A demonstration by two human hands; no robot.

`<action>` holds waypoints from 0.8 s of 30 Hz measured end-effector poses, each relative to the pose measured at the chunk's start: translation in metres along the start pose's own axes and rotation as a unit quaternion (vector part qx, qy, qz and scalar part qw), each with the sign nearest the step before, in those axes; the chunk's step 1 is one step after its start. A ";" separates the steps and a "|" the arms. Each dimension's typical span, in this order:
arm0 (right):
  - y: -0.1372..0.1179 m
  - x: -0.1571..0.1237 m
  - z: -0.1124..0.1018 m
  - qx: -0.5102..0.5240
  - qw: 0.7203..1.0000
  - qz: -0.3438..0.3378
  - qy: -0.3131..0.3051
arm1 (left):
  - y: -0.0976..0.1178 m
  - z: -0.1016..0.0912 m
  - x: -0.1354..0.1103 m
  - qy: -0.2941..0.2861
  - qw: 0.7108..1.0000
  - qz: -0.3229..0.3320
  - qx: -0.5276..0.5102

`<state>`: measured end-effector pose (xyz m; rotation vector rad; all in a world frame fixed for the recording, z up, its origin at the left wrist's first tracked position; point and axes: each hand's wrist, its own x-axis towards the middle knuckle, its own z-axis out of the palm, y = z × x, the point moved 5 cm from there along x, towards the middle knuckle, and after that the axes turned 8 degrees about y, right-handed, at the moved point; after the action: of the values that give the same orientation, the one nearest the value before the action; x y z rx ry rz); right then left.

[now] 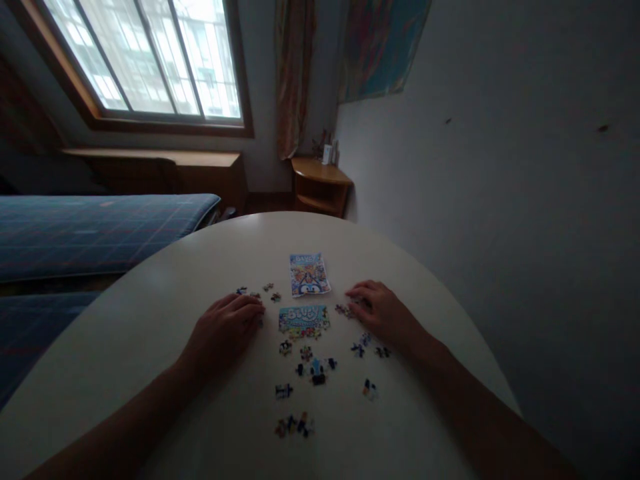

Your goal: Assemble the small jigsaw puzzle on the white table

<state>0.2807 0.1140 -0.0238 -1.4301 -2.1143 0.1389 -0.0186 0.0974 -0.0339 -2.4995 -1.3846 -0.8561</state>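
A partly joined jigsaw puzzle strip with "Bluey" lettering lies on the white round table. Just beyond it is a picture sheet with similar lettering. My left hand rests left of the strip, fingers curled together, with a puzzle piece partly showing at the fingertips. Right of the strip, my right hand has bent fingers slightly apart over small puzzle pieces; the fingers partly cover them. Nearer me lie a joined cluster with a blue figure and another joined group.
Loose puzzle pieces lie beyond my left hand, and others sit below my right hand. A single piece is at the near right. A plaid mattress stands left of the table; a wall is at the right.
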 end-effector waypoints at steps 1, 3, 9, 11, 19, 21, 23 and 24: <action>0.000 0.000 0.000 0.001 1.000 -0.001 0.000 | 0.000 0.000 0.000 0.002 1.000 -0.001 0.000; 0.000 0.001 0.000 0.003 1.000 -0.001 0.001 | -0.001 -0.001 0.000 0.010 1.000 -0.007 0.001; 0.003 0.001 -0.001 0.004 1.000 0.001 0.004 | 0.000 -0.002 0.000 0.019 0.999 -0.026 0.008; 0.002 0.001 -0.001 0.004 1.000 0.000 0.002 | -0.001 -0.003 0.000 0.021 0.999 -0.040 0.007; 0.006 0.001 0.000 0.001 1.000 0.003 0.000 | -0.021 -0.006 -0.004 0.015 0.996 -0.072 -0.053; 0.008 0.001 0.000 0.002 1.000 -0.001 0.003 | -0.024 -0.005 -0.004 0.015 0.995 -0.065 -0.070; 0.009 0.002 0.000 0.004 1.000 -0.005 0.004 | -0.024 -0.004 -0.004 0.017 0.995 -0.063 -0.080; 0.009 0.002 0.001 0.004 1.000 -0.005 0.002 | -0.024 -0.003 -0.004 0.018 0.995 -0.062 -0.082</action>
<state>0.2872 0.1197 -0.0272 -1.4133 -2.1147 0.1400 -0.0411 0.1067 -0.0368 -2.5236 -1.5289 -1.0742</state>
